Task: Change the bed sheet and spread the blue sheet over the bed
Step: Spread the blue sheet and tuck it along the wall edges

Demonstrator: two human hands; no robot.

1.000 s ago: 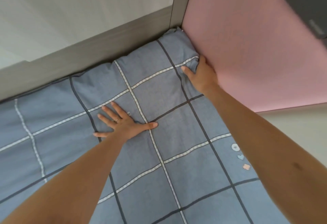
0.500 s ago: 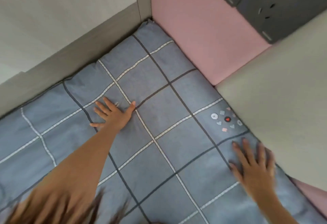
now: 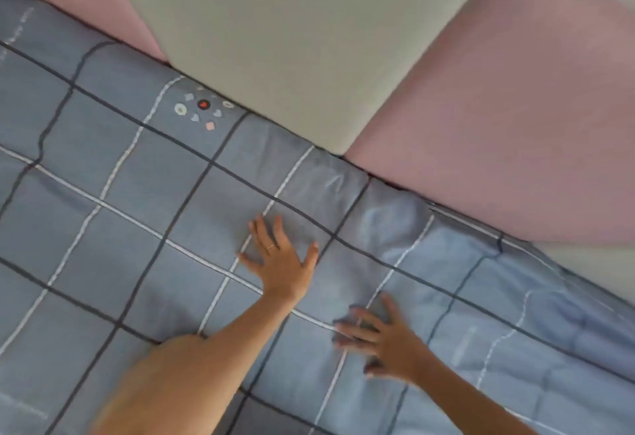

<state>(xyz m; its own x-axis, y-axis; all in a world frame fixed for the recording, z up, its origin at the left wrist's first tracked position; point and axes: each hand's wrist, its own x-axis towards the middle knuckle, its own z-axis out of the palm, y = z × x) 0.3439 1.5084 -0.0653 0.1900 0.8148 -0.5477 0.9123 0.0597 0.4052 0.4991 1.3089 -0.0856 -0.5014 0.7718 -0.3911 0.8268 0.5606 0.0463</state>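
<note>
- The blue sheet (image 3: pixel 137 228) is soft woven cotton by the look of it, grey-blue with a big grid of dark and white lines. There's a little cluster of printed shapes (image 3: pixel 202 108) near its far edge.
- It lies mostly flat on the left. Over on the right it's rumpled, with creases (image 3: pixel 395 221) bunched up near the edge.
- The sheet's far edge butts against smooth padded panels, a beige panel (image 3: pixel 292 39) in the middle and a pink panel (image 3: pixel 498 125) beside it.
- The sheet is right under both your hands and runs out past them on every side.
- Your left hand (image 3: pixel 280 264) is flat on the cloth, palm down, fingers straight and fanned out, thumb out wide. It's gripping nothing, and there's a thin ring (image 3: pixel 270 247) on one finger.
- Your right hand (image 3: pixel 385 342) sits nearer to you and just right of the left one. It's blurry, but the fingers look spread and laid on the sheet, not curled round anything.
</note>
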